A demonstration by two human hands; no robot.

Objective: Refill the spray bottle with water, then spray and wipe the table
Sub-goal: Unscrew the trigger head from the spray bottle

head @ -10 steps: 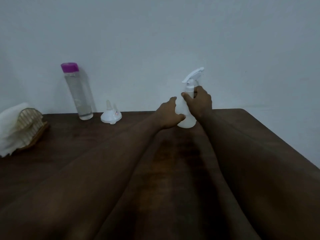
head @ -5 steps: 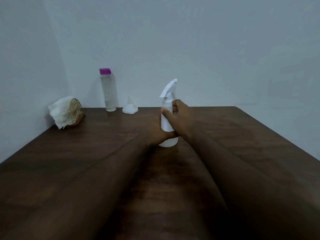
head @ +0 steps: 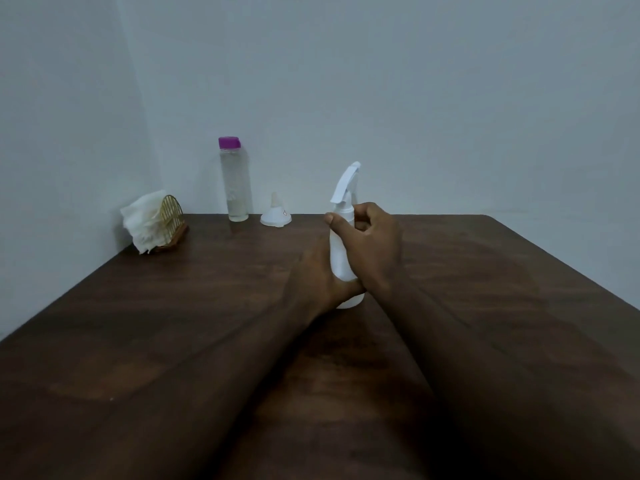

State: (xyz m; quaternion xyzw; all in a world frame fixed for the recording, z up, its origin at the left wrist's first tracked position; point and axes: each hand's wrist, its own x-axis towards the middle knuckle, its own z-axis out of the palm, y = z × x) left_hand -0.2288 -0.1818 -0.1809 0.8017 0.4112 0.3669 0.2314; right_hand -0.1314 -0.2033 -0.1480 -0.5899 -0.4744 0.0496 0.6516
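Observation:
A white spray bottle (head: 341, 258) stands upright on the dark wooden table (head: 173, 323), near the middle. My left hand (head: 317, 277) grips its lower body from the left. My right hand (head: 372, 242) wraps round its neck just under the white trigger head, thumb across the front. A tall clear water bottle (head: 235, 180) with a purple cap stands at the back by the wall. Beside it sits a small white funnel (head: 276, 214), wide end down.
A gold wire holder with white tissues (head: 152, 223) sits in the back left corner against the wall. The table's right edge runs diagonally at the right. Walls close off the back and left.
Both hands have drawn the spray bottle from the back of the table toward me, to the middle. The view has pulled back and shows more of the table.

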